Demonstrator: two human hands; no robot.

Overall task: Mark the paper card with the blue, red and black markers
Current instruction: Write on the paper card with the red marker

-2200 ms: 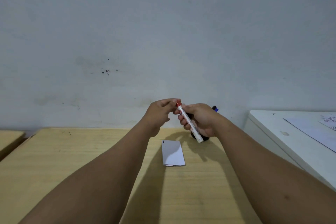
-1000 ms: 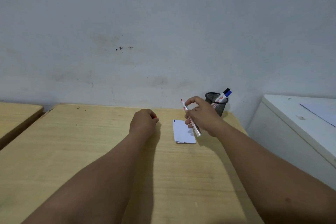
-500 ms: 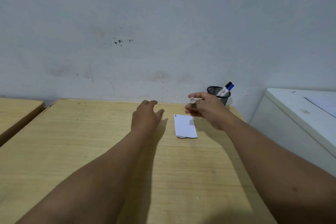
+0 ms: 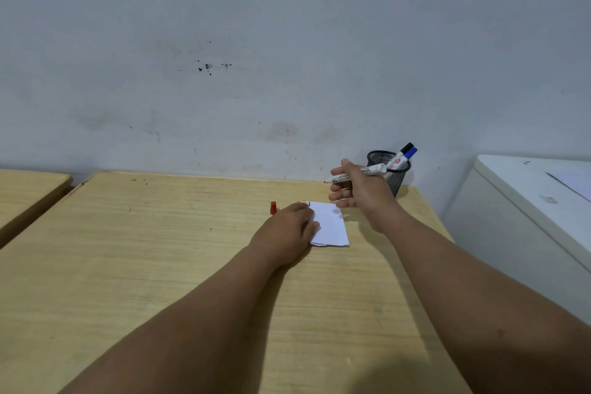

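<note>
A white paper card (image 4: 331, 224) lies flat on the wooden table (image 4: 160, 249), with a short blue stroke at its far left corner. My left hand (image 4: 287, 232) rests palm down on the card's left edge. My right hand (image 4: 358, 190) hovers just beyond the card and holds the uncapped red marker (image 4: 358, 173) level, tip pointing left. The red cap (image 4: 272, 207) stands on the table to the left of my left hand. The blue and black markers (image 4: 403, 155) stick out of a black mesh cup (image 4: 391, 174) by the wall.
A white cabinet (image 4: 527, 217) with paper on top stands to the right of the table. Another wooden table (image 4: 25, 192) sits at the far left, across a narrow gap. The grey wall runs right behind the table.
My left hand has set the red cap down and moved right onto the card's edge. My right hand has turned the uncapped red marker so that its tip points left.
</note>
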